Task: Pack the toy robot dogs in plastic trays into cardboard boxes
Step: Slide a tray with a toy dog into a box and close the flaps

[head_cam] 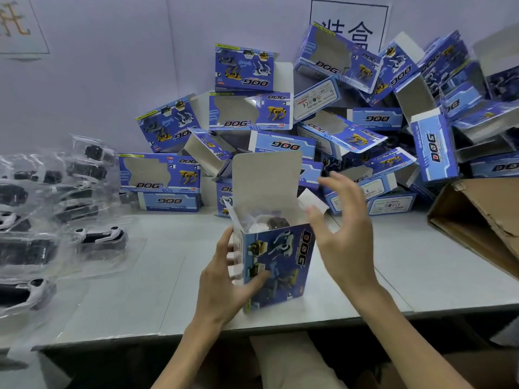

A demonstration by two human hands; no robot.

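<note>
the left hand (224, 279) grips a glossy blue cardboard box (280, 262) standing upright on the smooth grey table (140, 290), its grey flap (266, 178) raised over a clear plastic tray (251, 220) holding a toy dog (278, 222); the right hand (345, 234) hovers beside it, fingers spread, holding nothing

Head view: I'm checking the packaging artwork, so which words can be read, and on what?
"DOG", sideways, on the blue cardboard box gripped by the left hand.
"DOG" and "TOP" on the stacked blue windowed box.
Probably "装盒", lower halves hidden, on the white paper wall sign.
Fine print on box labels: too blurred.
</note>
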